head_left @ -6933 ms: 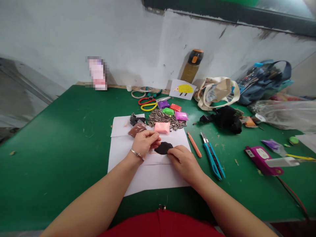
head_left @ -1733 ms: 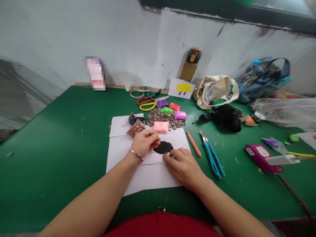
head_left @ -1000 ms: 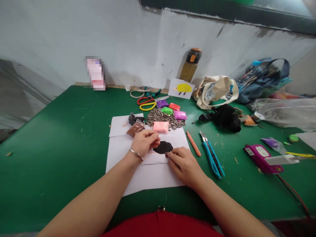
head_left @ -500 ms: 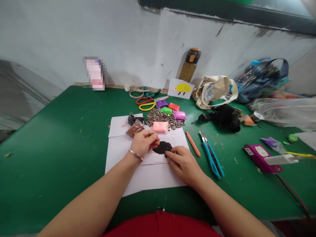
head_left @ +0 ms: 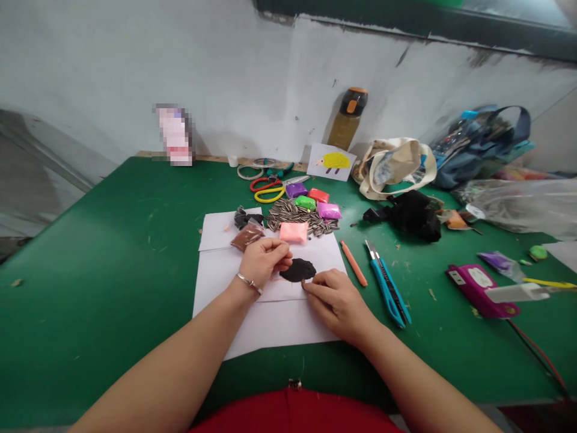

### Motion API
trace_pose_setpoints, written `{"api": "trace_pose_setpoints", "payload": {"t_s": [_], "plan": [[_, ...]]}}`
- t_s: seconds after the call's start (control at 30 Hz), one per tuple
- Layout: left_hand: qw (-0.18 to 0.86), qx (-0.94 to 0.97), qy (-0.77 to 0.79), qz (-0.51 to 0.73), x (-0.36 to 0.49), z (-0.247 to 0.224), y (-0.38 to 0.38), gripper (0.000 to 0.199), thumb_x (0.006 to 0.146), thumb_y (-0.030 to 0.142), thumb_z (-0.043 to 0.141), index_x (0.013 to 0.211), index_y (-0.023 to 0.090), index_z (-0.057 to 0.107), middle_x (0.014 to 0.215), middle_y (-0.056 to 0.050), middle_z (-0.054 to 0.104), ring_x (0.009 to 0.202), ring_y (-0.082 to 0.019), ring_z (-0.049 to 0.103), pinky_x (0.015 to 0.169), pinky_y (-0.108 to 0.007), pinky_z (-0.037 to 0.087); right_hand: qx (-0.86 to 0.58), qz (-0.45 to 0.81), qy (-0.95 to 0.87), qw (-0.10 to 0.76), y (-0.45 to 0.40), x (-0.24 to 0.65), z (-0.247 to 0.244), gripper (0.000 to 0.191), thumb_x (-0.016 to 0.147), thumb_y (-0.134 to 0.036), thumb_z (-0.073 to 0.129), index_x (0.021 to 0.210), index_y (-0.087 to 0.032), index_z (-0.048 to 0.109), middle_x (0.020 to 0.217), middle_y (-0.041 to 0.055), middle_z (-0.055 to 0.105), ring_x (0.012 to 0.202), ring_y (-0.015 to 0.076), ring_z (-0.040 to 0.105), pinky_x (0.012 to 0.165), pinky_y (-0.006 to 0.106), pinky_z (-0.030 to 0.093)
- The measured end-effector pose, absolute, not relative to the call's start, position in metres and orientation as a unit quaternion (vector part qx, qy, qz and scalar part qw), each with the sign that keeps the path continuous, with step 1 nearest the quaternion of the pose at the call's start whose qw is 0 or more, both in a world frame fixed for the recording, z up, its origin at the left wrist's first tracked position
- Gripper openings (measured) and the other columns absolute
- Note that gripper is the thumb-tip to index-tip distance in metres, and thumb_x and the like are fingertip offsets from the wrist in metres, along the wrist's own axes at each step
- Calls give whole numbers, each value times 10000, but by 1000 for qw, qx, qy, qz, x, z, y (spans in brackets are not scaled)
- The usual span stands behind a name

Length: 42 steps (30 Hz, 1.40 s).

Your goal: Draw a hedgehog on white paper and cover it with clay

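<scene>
At the far edge, a bottle [head_left: 346, 123] with a dark lid and orange button stands by the wall [head_left: 234, 72]. Left of it are a small white cap [head_left: 232, 160] and scissors [head_left: 294, 180] lying among looped handles; farther left stands a pixelated pink thing [head_left: 175, 135]. To the bottle's right sit a cream cloth bag [head_left: 376, 180], a blue bag [head_left: 455, 171] and, nearer, a black bundle [head_left: 417, 218] and a clear plastic bag [head_left: 532, 207]. On the near right lie a blue utility knife [head_left: 386, 288] and a magenta box [head_left: 478, 294] with a cord [head_left: 538, 355].
</scene>
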<state>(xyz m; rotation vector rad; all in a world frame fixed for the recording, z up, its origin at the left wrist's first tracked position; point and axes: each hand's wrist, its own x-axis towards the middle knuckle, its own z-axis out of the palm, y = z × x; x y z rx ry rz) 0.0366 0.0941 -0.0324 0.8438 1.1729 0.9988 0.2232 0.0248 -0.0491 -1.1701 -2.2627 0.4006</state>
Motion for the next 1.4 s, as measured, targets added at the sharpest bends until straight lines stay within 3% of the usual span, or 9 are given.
{"api": "trace_pose_setpoints", "payload": {"t_s": [0.2,0.93,1.4], "plan": [[637,369,515,440,37,-32,94,213,670,298,759,709,120,649,647,-38,669,540,-108,621,519,-208,503,-443,163,-828,303,26,225,-51,242,898,-195,483,1042,-215,676,892,76,609,831,189,558,729,346,470],[636,374,515,436,36,-33,95,210,668,300,753,702,120,651,645,-39,671,534,-106,620,511,-202,499,-448,32,-874,188,20,215,-45,259,908,-223,479,1125,-185,614,959,96,609,832,202,490,746,360,388],[637,376,515,433,37,-34,96,257,652,341,766,710,120,649,650,-34,670,546,-107,623,515,-198,504,-462,48,-863,196,21,216,-48,268,909,-226,474,1129,-156,612,968,109,594,863,217,500,777,377,406]]}}
